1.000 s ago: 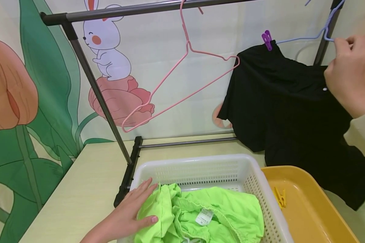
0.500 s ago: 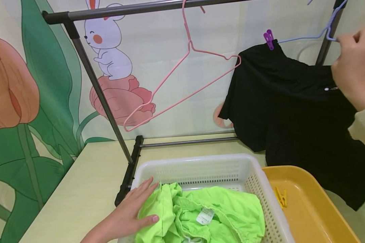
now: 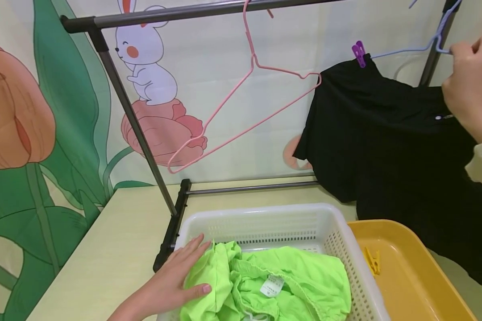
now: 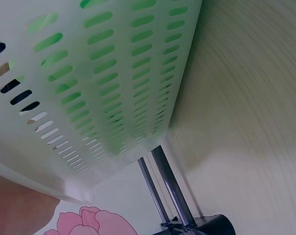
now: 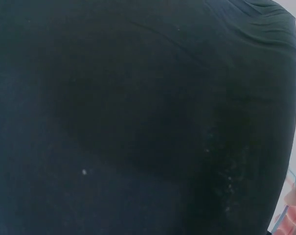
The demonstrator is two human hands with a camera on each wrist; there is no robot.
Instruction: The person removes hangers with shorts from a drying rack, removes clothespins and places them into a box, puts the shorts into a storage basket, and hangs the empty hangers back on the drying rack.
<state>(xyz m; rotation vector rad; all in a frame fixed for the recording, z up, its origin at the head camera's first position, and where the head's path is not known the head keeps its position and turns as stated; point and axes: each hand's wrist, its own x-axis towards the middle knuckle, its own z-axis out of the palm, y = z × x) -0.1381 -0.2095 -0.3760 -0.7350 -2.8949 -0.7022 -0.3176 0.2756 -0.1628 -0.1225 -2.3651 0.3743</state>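
On the right, in the head view, black shorts (image 3: 381, 133) hang from a blue wire hanger (image 3: 409, 50). A purple clothespin (image 3: 359, 54) clips their waistband at its left end. My right hand (image 3: 473, 84) grips the hanger's wire, partly cut off by the frame edge; black cloth fills most of the right wrist view, with fingertips (image 5: 295, 195) at its edge. Bright green shorts (image 3: 305, 276) with a white label lie in a white plastic basket (image 3: 261, 213). My left hand (image 3: 170, 278) rests at the basket's left side against the green cloth, its fingers straight.
A pink hanger (image 3: 245, 129) hangs from the dark metal rail (image 3: 176, 17) of a drying rack. Right of the basket stands a yellow tray (image 3: 409, 267) with yellow clothespins (image 3: 372, 261). A wall hanging with a rabbit (image 3: 146, 67) is behind.
The head view has shifted slightly, moving the scene rightward. My right hand rises a little, still on the blue hanger. My left hand stays in place.
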